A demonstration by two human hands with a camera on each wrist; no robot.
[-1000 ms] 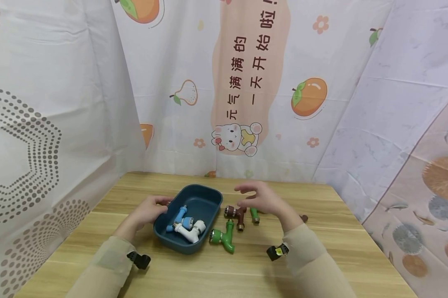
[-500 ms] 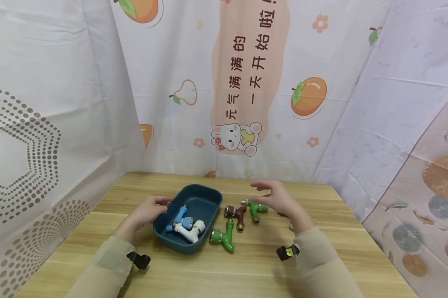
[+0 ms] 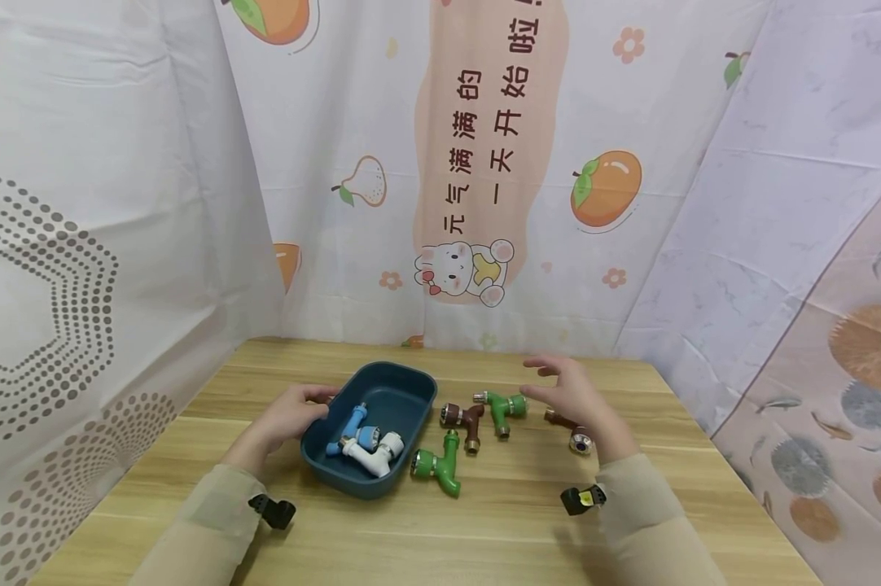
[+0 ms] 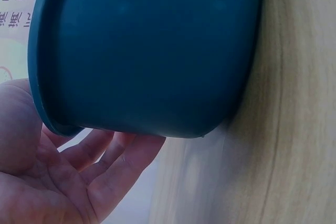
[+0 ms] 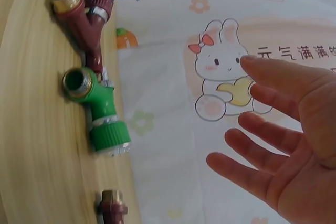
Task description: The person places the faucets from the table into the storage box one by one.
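My left hand (image 3: 290, 419) grips the left side of a dark blue plastic basin (image 3: 360, 487), thumb at the rim and fingers against the outer wall. Inside the basin lie a blue tap (image 3: 354, 422) and a white tap (image 3: 370, 460). My right hand (image 3: 568, 391) hovers over the right part of the table, holding nothing, its fingers spread in the right wrist view. Below it lies a brown tap (image 3: 558, 418), partly hidden by the wrist. To its left rests a green tap (image 3: 501, 413), with a brown tap (image 3: 474, 419) beside that.
Another green tap (image 3: 448, 468) lies close to the basin's right side. The wooden table (image 3: 440, 541) ends at a printed cloth (image 3: 352, 309) hanging behind it, with more cloth on both sides.
My right hand has moved to the right, away from the brown and green taps, uncovering the far green tap and part of the right brown tap. The left hand stays on the basin.
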